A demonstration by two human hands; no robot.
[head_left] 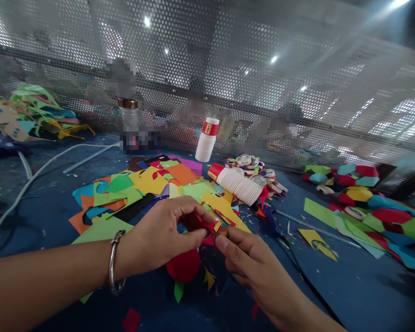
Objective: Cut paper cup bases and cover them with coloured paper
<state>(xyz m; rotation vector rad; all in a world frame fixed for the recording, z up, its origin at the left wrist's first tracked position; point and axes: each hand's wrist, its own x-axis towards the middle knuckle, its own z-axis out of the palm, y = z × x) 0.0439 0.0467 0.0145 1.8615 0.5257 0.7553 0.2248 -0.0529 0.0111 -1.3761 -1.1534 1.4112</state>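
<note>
Just in front of me my left hand [166, 230], with a silver bracelet [113, 263] at the wrist, pinches a small piece of red paper [210, 227]. My right hand [249, 263] meets it from the right, thumb and fingertips pressed together at the edge of this piece. Whatever the right fingertips grip is too small to make out. Below the hands lie a round red paper shape [184, 266] and a green paper point [179, 291]. Behind them spreads a heap of coloured paper, with yellow sheets [148, 180] and a light green sheet [103, 229].
One stack of paper cups [205, 146] stands upright; another stack [240, 184] lies on its side. A dark blue glue gun [273, 221] trails a black cord. Coloured paper balls [390, 221] sit right, paper scraps [38, 113] far left, before a perforated metal screen [180, 60]. A white cable [38, 173] crosses left.
</note>
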